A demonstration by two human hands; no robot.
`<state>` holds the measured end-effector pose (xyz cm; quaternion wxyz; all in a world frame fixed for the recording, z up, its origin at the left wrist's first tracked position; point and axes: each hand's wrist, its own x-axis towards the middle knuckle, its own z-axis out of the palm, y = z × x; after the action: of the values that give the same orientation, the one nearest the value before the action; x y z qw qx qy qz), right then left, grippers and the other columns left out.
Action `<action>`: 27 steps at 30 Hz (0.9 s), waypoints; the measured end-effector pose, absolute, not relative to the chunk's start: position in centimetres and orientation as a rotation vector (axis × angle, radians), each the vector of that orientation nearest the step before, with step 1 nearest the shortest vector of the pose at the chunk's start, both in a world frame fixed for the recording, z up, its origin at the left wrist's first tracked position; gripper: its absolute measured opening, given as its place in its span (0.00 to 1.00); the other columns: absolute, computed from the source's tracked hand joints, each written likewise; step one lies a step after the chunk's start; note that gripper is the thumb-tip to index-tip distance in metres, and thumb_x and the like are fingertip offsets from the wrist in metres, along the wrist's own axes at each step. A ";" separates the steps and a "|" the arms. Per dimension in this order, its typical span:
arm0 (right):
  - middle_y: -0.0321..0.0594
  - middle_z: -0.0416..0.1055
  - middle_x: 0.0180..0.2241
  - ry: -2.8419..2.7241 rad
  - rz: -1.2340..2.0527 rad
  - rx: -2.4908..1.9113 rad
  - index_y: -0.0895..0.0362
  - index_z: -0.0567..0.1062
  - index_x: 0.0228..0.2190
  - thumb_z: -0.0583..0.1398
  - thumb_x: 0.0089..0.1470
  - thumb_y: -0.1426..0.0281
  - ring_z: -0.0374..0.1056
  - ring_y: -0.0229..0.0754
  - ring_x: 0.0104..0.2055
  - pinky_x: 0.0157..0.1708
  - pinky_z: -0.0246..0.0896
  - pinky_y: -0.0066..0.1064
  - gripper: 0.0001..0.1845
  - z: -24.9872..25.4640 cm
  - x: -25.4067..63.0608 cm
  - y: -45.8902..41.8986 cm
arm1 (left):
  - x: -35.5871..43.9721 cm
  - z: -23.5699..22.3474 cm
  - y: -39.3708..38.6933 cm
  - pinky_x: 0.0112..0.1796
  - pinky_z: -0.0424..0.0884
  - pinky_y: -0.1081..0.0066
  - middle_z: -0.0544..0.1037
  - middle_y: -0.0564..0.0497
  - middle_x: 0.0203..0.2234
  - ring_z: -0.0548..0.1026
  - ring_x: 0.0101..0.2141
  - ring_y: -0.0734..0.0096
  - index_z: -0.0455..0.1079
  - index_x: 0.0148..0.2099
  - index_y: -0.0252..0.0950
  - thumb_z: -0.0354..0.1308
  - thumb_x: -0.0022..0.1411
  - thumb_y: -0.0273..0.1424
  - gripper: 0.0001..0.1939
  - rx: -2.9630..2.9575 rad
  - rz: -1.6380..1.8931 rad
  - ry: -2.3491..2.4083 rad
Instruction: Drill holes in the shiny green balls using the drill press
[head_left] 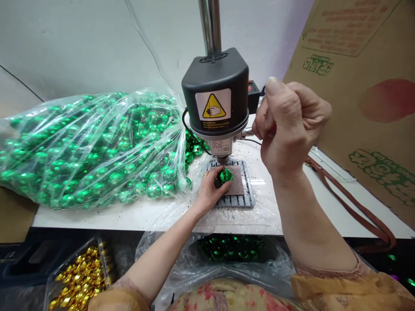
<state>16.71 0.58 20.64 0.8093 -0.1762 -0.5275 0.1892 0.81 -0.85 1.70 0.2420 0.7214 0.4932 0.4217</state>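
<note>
A black bench drill press [215, 93] with a yellow warning label stands in front of me. On its slotted base plate [249, 190] lies a brown pad [238, 183]. My left hand [210, 188] pinches a shiny green faceted ball [226, 175] between thumb and fingers, on the pad just below the chuck [222, 160]. My right hand [288, 121] is raised at the machine's right side, its fingers curled tight. A metal lever [249, 131] runs from the drill press towards this fist; most of the lever is hidden behind the hand.
A big clear plastic bag [97, 151] of green balls fills the table's left. Dark shavings lie around the base. At right are a cardboard box [363, 99] and a brown strap [343, 198]. Below the edge sit a tray of gold balls [79, 280] and more green balls [231, 248].
</note>
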 end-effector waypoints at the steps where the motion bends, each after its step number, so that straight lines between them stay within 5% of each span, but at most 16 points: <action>1: 0.26 0.50 0.13 -1.130 0.415 -0.380 0.54 0.57 0.15 0.63 0.62 0.66 0.46 0.29 0.14 0.16 0.45 0.30 0.28 20.8 16.8 0.8 | 0.9 1.4 -0.9 0.56 0.72 0.55 0.80 0.45 0.53 0.77 0.54 0.56 0.71 0.58 0.40 0.67 0.63 0.34 0.22 1.959 1.160 1.329; 13: 0.28 0.51 0.13 -1.123 0.333 -0.432 0.53 0.58 0.15 0.62 0.61 0.70 0.47 0.32 0.15 0.17 0.42 0.34 0.26 19.7 16.7 -0.1 | 1.0 1.2 -1.1 0.54 0.73 0.58 0.79 0.46 0.52 0.77 0.53 0.57 0.69 0.59 0.40 0.68 0.62 0.35 0.24 1.830 1.123 1.317; 20: 0.30 0.46 0.13 -1.126 0.206 -0.437 0.55 0.50 0.15 0.60 0.63 0.62 0.43 0.31 0.16 0.22 0.41 0.36 0.31 17.1 16.3 -0.5 | 1.1 1.2 -1.1 0.53 0.73 0.58 0.79 0.45 0.51 0.77 0.52 0.56 0.70 0.58 0.40 0.70 0.61 0.35 0.24 1.832 1.140 1.322; 27: 0.29 0.44 0.14 -1.145 0.194 -0.314 0.56 0.46 0.16 0.61 0.61 0.67 0.39 0.30 0.16 0.21 0.32 0.36 0.32 16.1 16.5 -0.3 | 1.1 1.3 -1.2 0.53 0.73 0.58 0.79 0.45 0.51 0.77 0.52 0.56 0.70 0.57 0.39 0.70 0.62 0.35 0.24 1.840 1.145 1.318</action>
<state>16.54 -0.30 16.09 0.8244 -0.1478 -0.5388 0.0912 1.09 -1.16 1.33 0.2980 0.6923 0.4961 0.4310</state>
